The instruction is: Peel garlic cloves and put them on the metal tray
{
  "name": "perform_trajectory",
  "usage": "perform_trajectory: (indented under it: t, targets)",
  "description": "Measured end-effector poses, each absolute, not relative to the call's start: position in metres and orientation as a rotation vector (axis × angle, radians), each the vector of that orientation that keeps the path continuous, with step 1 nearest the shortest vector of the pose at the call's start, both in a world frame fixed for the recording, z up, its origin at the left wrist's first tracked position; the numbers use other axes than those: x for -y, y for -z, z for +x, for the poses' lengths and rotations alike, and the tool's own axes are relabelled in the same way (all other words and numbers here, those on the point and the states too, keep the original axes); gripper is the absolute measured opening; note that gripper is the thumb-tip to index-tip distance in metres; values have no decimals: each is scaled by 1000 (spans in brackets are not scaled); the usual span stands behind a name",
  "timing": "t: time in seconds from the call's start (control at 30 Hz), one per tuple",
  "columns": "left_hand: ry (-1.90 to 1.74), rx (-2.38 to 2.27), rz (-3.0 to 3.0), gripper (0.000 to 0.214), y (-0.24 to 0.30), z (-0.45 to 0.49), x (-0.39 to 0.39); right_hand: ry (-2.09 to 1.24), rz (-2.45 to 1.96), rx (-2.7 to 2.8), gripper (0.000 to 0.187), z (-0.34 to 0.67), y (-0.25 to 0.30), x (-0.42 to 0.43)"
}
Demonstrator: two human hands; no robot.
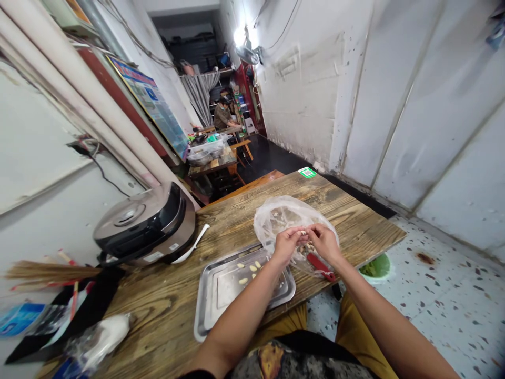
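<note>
Above a clear plastic bag spread on the wooden table, my left hand and my right hand meet fingertip to fingertip. Both are closed on a small pale garlic clove, partly hidden by the fingers. Unpeeled cloves and bits of skin lie in the bag beneath them. A red-handled tool, perhaps a knife, rests on the bag's near edge below my right hand; its blade does not show. Several peeled cloves lie in the metal tray, which my left forearm crosses.
A rice cooker stands at the table's left, with a white rice spoon beside it. Skewers and plastic packets lie near left. A green-lined bucket is on the floor at right. Another person sits at a far table.
</note>
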State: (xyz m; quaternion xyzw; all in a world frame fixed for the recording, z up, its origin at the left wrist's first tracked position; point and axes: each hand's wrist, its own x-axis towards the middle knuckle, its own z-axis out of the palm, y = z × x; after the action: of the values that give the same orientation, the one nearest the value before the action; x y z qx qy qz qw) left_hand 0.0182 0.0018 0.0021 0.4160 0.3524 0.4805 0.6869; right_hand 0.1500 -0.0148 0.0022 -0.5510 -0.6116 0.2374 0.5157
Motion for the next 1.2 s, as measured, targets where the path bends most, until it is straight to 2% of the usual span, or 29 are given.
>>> perform_trajectory:
  t: [0.23,0.43,0.67,0.9,1.2]
  targets:
    - [-1081,-763,922,37,-4,16,-3,-547,-1413,1408,34,156,4,14]
    - [-1100,-810,926,40,-4,18,-1,-645,-1203,1449,24,155,-3,17]
    - [-1075,-756,924,38,-4,15,-2,-1034,-1162,1276,29,154,-1,14]
    - [-1034,-625,853,33,-6,12,-6,-1216,-1056,1213,28,150,-11,19]
    - [-1104,-673,909,31,-7,13,-10,-1203,-1093,1213,36,152,-13,19]
